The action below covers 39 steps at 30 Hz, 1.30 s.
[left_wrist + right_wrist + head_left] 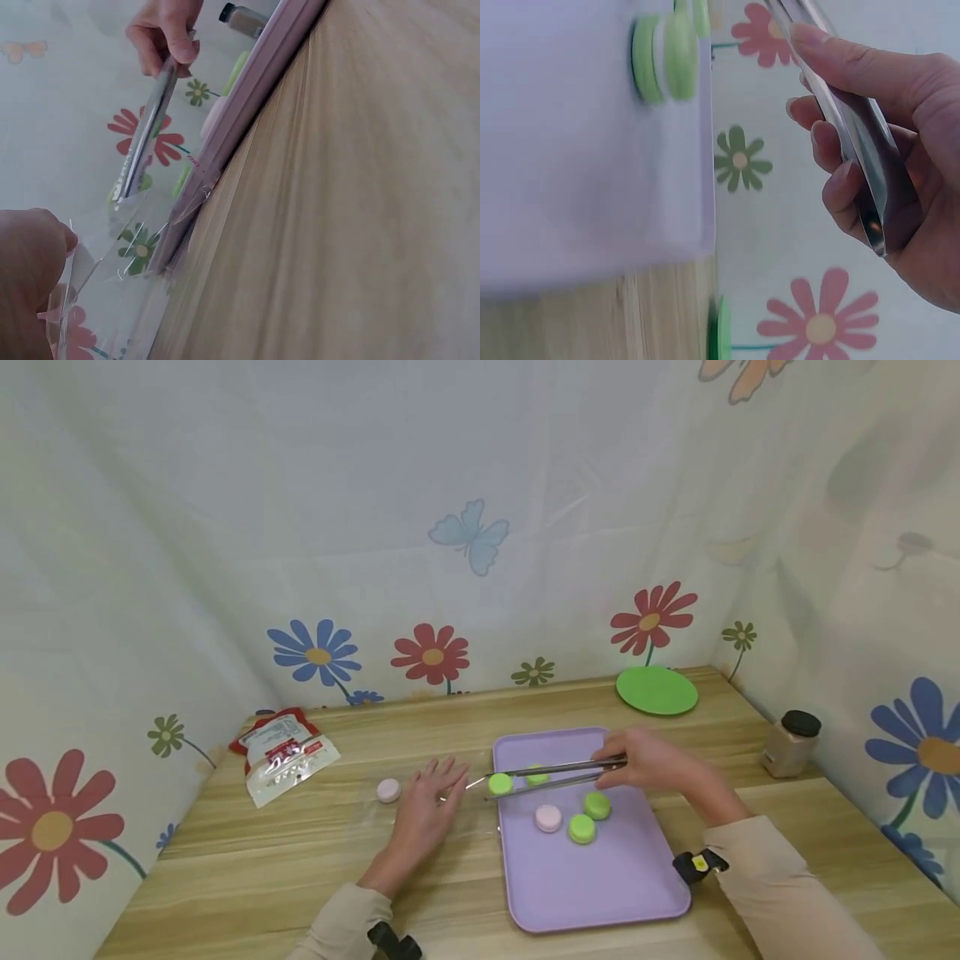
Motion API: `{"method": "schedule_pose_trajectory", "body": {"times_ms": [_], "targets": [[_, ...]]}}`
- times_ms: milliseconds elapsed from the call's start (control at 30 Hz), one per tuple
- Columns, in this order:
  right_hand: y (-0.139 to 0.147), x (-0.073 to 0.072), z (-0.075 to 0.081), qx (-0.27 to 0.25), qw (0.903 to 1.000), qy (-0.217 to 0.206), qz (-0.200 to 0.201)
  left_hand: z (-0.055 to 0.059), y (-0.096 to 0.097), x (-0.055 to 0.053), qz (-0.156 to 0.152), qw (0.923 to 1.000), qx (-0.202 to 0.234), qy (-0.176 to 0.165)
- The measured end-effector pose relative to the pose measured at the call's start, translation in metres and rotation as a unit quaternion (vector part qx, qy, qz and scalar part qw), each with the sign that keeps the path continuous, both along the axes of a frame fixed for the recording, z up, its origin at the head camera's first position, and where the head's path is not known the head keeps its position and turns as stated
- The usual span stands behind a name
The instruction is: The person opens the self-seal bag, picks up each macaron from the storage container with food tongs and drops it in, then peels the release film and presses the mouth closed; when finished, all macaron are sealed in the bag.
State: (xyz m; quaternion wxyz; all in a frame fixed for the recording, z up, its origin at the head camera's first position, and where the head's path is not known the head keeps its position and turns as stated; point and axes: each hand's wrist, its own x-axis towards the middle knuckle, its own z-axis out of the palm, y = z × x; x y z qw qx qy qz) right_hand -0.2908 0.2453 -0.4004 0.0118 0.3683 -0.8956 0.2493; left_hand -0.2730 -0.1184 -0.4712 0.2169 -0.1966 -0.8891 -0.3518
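My right hand [645, 764] grips metal tongs [855, 142], with the thumb on one side and curled fingers on the other. The tongs [558, 767] reach left over a purple tray [600, 885]. At their tips is a green macaron [500, 784], by the tray's left edge. My left hand [427, 806] is at a clear plastic bag [112, 277] left of the tray, holding its film raised off the table near the thumb. A pink macaron [388, 790] lies beyond the left fingers, seemingly within the bag. On the tray sit another pink macaron [548, 818] and several green macarons [582, 829].
A red and white pouch [288, 752] lies at the back left of the wooden table [247, 877]. The green plate [656, 691] is at the back right. A jar with a black lid [791, 743] stands at the right. Flowered curtains hang behind.
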Motion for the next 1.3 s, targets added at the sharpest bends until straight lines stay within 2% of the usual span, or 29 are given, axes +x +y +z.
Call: {"method": "schedule_pose_trajectory", "body": {"times_ms": [333, 567, 767, 1067, 1300], "targets": [[-0.052, -0.007, -0.007, 0.01, 0.9997, 0.015, 0.018, -0.001, 0.001, -0.002, -0.004, 1.0, -0.003, -0.006], [-0.089, -0.014, -0.015, -0.023, 0.9984, -0.008, 0.05, -0.001, 0.001, 0.0, -0.008, 1.0, -0.002, -0.003], [-0.117, -0.021, -0.02, -0.016, 0.9969, -0.017, 0.076, 0.001, 0.001, 0.001, -0.01, 0.9998, -0.016, -0.002], [-0.148, -0.025, -0.025, -0.003, 0.9956, -0.037, 0.086, 0.004, 0.0, 0.002, -0.011, 0.9998, -0.013, -0.013], [-0.165, -0.024, -0.026, 0.005, 0.9956, -0.038, 0.086, 0.001, 0.0, 0.001, -0.006, 0.9998, -0.012, -0.012]]}}
